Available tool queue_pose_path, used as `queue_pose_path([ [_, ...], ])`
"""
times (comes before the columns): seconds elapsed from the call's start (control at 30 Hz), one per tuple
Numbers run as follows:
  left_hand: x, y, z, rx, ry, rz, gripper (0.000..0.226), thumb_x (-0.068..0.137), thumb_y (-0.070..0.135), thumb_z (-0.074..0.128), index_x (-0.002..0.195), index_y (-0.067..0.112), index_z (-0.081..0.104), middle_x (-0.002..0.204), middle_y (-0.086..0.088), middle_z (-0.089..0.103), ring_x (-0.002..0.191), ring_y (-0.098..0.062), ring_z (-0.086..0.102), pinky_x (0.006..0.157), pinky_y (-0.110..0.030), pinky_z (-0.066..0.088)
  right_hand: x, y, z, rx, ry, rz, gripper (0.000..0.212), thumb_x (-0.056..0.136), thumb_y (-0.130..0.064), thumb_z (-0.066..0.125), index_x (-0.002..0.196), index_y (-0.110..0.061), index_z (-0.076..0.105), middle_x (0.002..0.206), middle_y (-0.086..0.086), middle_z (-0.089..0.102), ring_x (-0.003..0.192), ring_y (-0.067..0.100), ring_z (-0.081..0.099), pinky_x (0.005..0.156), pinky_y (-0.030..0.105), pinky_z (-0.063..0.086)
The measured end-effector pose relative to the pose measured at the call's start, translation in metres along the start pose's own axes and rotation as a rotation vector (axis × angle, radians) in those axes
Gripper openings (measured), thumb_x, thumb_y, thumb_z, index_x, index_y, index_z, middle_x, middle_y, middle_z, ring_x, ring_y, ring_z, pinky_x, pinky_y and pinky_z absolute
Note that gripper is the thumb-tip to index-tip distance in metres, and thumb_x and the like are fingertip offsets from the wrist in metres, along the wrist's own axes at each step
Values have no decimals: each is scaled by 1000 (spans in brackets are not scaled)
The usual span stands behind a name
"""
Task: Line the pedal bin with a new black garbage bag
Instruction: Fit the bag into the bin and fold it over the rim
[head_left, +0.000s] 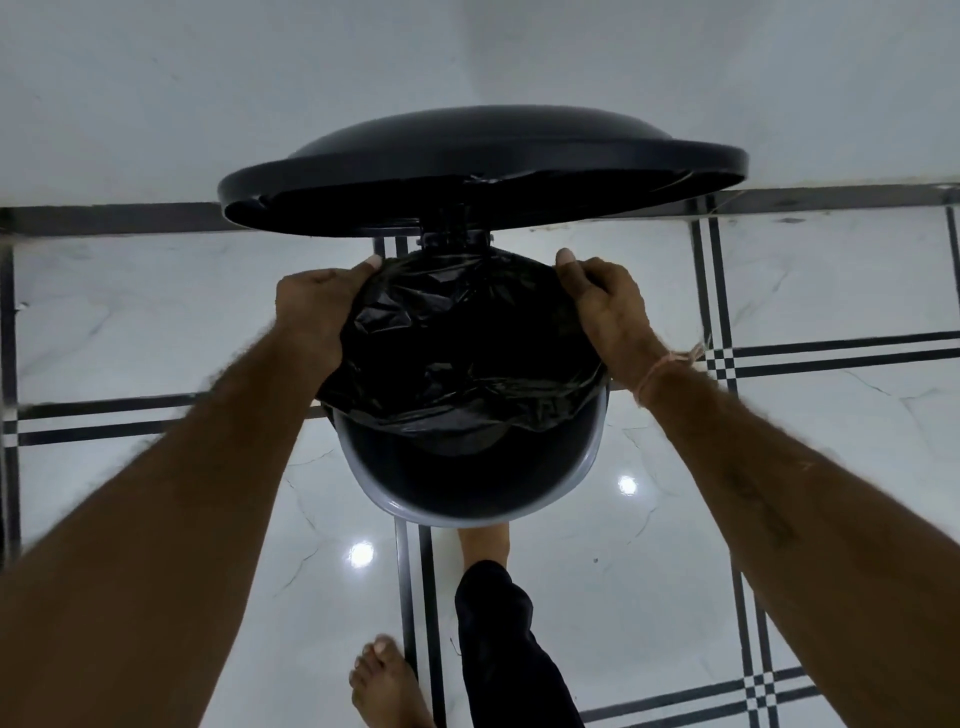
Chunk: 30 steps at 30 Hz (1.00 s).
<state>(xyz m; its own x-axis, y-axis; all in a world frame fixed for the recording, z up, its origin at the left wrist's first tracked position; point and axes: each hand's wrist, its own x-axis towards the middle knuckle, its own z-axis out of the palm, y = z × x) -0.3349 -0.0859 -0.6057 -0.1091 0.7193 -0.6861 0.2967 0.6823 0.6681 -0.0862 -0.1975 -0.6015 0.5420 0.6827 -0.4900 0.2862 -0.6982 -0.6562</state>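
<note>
The round pedal bin (384, 499) stands on the floor below me, its grey rim bare on the near side. Its black lid (483, 156) is raised and tilted back toward the wall. A black garbage bag (462, 343) is spread over the far part of the bin's mouth, crumpled and glossy, with its near edge sagging inside the rim. My left hand (311, 306) grips the bag's edge at the far left of the rim. My right hand (608, 306) grips the bag's edge at the far right. A thread band circles my right wrist.
A white wall (156, 93) rises right behind the bin. The floor (156, 322) is glossy white marble tile with black stripe borders. One bare foot (483, 545) reaches under the bin's front, in a dark trouser leg; the other foot (384, 680) stands nearer.
</note>
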Motion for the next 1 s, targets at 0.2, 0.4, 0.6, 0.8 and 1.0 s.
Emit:
queue_pose_path([
  [0.2, -4, -7, -20, 68, -55, -322, 71, 67, 67, 83, 107, 9, 74, 103, -12, 75, 96, -34, 72, 95, -45, 58, -7, 6, -15, 159, -62, 94, 69, 87, -79, 49, 75, -11, 53, 71, 11, 45, 71, 24, 51, 73, 38, 48],
  [0.4, -19, -28, -39, -16, -140, -327, 53, 77, 71, 70, 90, 19, 72, 99, -8, 75, 85, -30, 72, 82, -52, 61, -25, 19, -26, 278, -89, 188, 68, 98, -64, 53, 89, 3, 63, 84, 18, 54, 79, 28, 58, 81, 41, 55],
  [0.6, -32, -54, -64, -252, -223, -187, 17, 86, 36, 73, 92, 20, 69, 94, -3, 75, 72, -16, 74, 53, -30, 58, -63, 43, -30, 380, -42, 194, 60, 106, -43, 55, 73, 7, 61, 70, 14, 55, 70, 24, 56, 73, 35, 50],
  [0.8, -59, -78, -68, -325, -236, -310, 18, 98, 10, 65, 86, 23, 65, 75, 5, 74, 72, -12, 66, 57, -25, 53, -92, 57, -25, 624, -18, 193, 25, 104, -11, 60, 123, -1, 72, 107, 21, 75, 95, 27, 74, 88, 43, 61],
  [1.0, -83, -101, -58, -481, -161, -475, 17, 98, 24, 67, 82, 21, 62, 73, 5, 68, 72, -12, 56, 52, -22, 50, -105, 64, -9, 691, 254, 418, 17, 99, -12, 69, 107, 2, 68, 86, 12, 67, 84, 27, 63, 65, 30, 56],
])
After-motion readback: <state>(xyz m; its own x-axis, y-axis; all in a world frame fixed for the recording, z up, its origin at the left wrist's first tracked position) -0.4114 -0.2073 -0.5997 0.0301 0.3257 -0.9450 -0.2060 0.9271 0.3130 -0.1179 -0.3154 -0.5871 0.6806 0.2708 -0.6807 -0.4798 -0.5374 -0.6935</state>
